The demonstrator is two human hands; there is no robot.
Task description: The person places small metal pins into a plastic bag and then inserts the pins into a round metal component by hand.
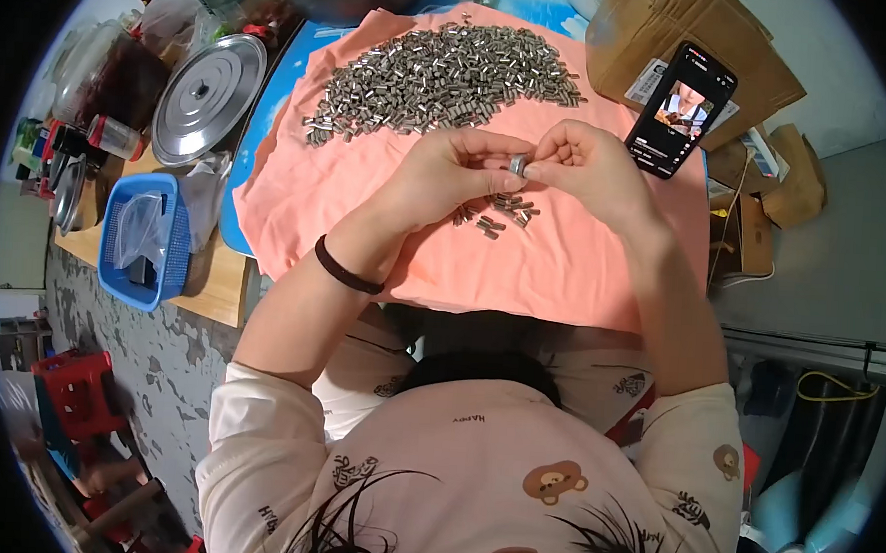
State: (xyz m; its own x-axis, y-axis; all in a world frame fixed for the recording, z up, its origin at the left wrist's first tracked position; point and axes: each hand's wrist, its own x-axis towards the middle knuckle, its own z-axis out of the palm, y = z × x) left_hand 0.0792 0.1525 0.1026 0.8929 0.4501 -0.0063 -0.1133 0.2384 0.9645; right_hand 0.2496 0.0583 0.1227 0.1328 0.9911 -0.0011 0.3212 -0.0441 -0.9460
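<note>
over pink cloth [573,273], both hands [529,171] pinch one small shiny silver metal ring [517,165].

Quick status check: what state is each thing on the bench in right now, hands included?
Left hand: pinching the small metal piece.
Right hand: pinching the same piece.
Large metal pile: heaped on the pink cloth.
Small pile: scattered beneath the hands.
Phone: screen lit, propped up.
Pot lid: lying flat.

Cream bear-print top [513,460], sleeves pushed up; blk wristband [346,269].
</note>
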